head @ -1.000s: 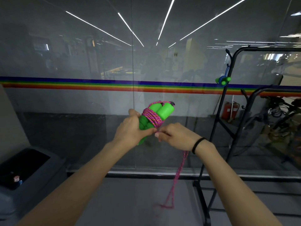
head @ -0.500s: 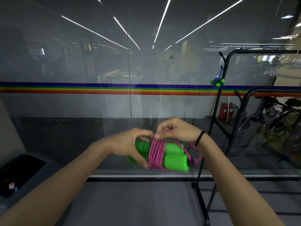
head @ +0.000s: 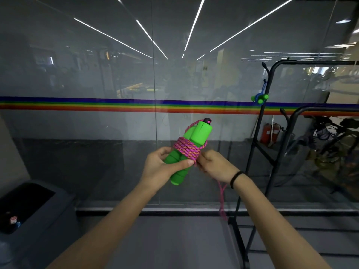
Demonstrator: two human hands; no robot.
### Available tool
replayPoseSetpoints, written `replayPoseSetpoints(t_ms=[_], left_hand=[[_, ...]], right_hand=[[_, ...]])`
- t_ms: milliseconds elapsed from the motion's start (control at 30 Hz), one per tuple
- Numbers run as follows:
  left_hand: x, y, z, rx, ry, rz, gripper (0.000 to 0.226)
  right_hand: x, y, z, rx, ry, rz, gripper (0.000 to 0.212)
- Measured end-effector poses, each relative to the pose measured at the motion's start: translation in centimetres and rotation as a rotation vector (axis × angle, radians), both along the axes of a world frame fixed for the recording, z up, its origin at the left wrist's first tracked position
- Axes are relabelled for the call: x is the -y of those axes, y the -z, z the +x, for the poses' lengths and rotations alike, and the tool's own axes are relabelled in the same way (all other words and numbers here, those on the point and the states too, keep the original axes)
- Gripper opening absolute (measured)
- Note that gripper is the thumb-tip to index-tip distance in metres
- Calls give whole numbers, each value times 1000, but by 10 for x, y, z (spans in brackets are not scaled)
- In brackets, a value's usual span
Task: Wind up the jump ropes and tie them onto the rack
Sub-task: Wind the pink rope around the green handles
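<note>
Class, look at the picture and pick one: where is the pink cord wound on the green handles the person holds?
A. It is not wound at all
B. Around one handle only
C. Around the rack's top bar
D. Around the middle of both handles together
D: the pink cord coils around the middle of the two green handles held side by side, with a loose tail hanging below the right hand.

Matt green foam-like jump-rope handles (head: 191, 144), rough braided pink-and-orange cord (head: 186, 149) wound around them, smooth black metal tube rack (head: 269, 113), glossy reflective glass wall (head: 97, 74)
</note>
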State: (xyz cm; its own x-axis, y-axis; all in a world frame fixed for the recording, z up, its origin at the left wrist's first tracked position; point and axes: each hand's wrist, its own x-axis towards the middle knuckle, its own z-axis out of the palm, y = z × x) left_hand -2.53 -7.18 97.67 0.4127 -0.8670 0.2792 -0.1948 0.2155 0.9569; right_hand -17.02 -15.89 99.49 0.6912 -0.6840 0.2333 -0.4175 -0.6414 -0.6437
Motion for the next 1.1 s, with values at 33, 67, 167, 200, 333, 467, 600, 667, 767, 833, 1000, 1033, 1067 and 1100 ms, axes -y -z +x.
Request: replayPoseSetpoints(t_ms=[33, 67, 167, 200, 333, 467, 600, 667, 767, 833, 1000, 1033, 1067, 1100], left_hand=[[1, -1, 0, 62, -76, 10, 62], [1, -2, 0, 140, -146, 27, 67], [-1, -8, 5, 424, -291, 43, 71], [-2, -10, 8, 535, -306, 49, 71], [-6, -13, 19, 1018, -219, 127, 68], [-15, -22, 18, 1483, 47, 116, 62], [-26, -25, 10, 1407, 276, 87, 63], [-30, -23, 9, 1245, 356, 56, 61], [-33, -21, 9, 856, 435, 18, 61], [-33, -19, 8, 615, 414, -16, 62], [-18, -8, 5, 144, 300, -92, 59], [-14, -4, 2, 45, 237, -102, 59], [-10, -1, -1, -56, 165, -109, 57], [-6, 1, -3, -143, 89, -108, 54]], right_hand=[[-3, -2, -1, -55, 2, -46, 42], [-6, -5, -2, -107, 1, -78, 40], [-15, -13, -9, -267, -28, -116, 31], [-18, -15, -10, -311, -39, -134, 30], [-23, -32, -14, -459, -85, -222, 27], [-24, -51, -19, -439, -182, -208, 26], [-15, -62, -19, -261, -354, 35, 14], [-7, -59, -21, -140, -403, 184, 4], [7, -48, -22, 69, -375, 325, 10], [6, -41, -25, 206, -367, 436, 7], [-4, -9, -15, 459, -95, 501, 28], [-5, -4, -10, 466, -109, 471, 24], [-6, 1, -6, 467, -99, 443, 22], [-5, 4, -2, 467, -54, 411, 20]])
